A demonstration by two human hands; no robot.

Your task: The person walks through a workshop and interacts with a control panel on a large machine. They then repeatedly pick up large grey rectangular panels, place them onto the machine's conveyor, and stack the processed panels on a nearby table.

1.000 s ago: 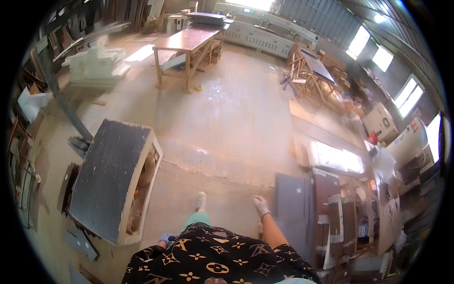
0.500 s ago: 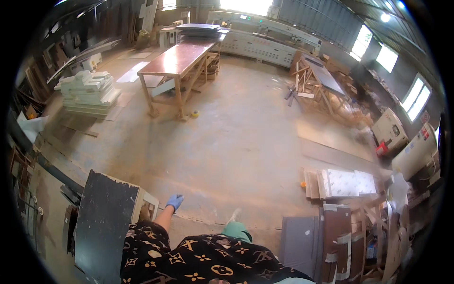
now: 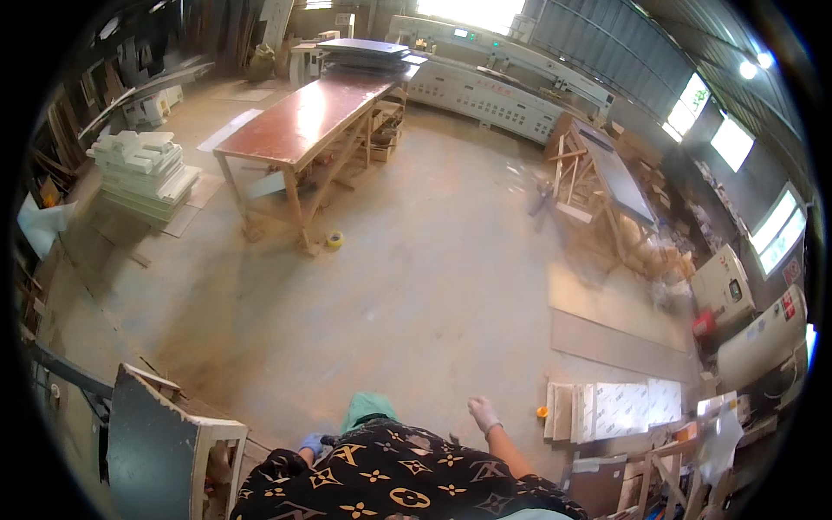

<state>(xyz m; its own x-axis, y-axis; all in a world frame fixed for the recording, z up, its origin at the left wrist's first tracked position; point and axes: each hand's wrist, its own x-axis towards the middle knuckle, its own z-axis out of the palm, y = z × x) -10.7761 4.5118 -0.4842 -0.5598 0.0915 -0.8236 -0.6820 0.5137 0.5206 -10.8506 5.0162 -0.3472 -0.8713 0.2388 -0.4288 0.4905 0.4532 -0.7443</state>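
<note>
My left hand [image 3: 313,445], in a blue glove, hangs low beside my patterned dark shirt [image 3: 373,472]. The shirt partly hides it, so its fingers cannot be made out. My right hand [image 3: 483,414], in a pale glove, swings forward over the concrete floor [image 3: 407,321]. Its fingers are curled in, and nothing shows in them. A green trouser leg [image 3: 367,407] steps out between the two hands. Nearest the left hand is a dark-topped cabinet-like piece [image 3: 156,442] with an open wooden frame side. Boards wrapped in patterned film [image 3: 620,412] lie to the right of my right hand.
A long red-brown worktable [image 3: 295,121] stands ahead on the left, with a yellow tape roll [image 3: 334,239] by its leg. Pale panels [image 3: 147,173] are stacked farther left. A long white machine [image 3: 485,95] spans the back. At right are a trestle table [image 3: 615,173] and a cream tank [image 3: 763,338].
I have moved forward, so the worktable and tape roll are nearer. My left hand has swung back beside the shirt, and my right hand has come forward into view.
</note>
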